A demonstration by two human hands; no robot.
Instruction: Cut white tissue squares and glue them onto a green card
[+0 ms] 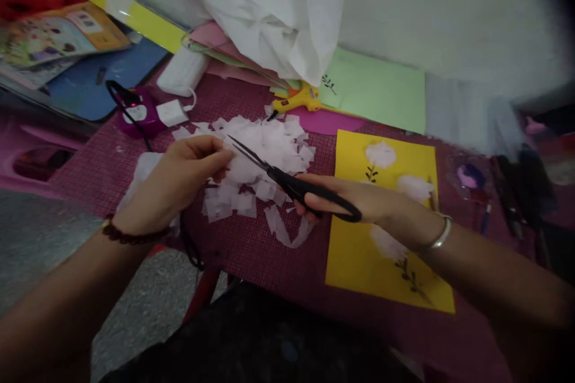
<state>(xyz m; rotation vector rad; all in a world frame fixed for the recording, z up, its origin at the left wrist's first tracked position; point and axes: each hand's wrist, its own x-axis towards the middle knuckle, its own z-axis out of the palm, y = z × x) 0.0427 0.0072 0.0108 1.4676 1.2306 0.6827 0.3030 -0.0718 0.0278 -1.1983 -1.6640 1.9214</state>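
My right hand (pixel 330 194) holds black-handled scissors (pixel 291 182), fingers in the loops. Their narrow blades are slightly apart and point at my left hand (pixel 179 176). My left hand is closed in a pinch, and white tissue paper (pixel 142 170) shows behind its wrist, seemingly held in it; the fingertips blend with the white behind them. Below and beyond both hands lies a loose heap of small white tissue squares (pixel 265 140). A curled white strip (pixel 287 233) rests nearer me on the dark red tablecloth (pixel 251 254).
Right of the heap lies a yellow sheet (pixel 353 251) with white paper flowers and dark painted leaves. A yellow glue gun (pixel 299 99) sits behind the heap, near a light green sheet (pixel 381 87). A purple power socket (pixel 139 114) with a white plug stands at left.
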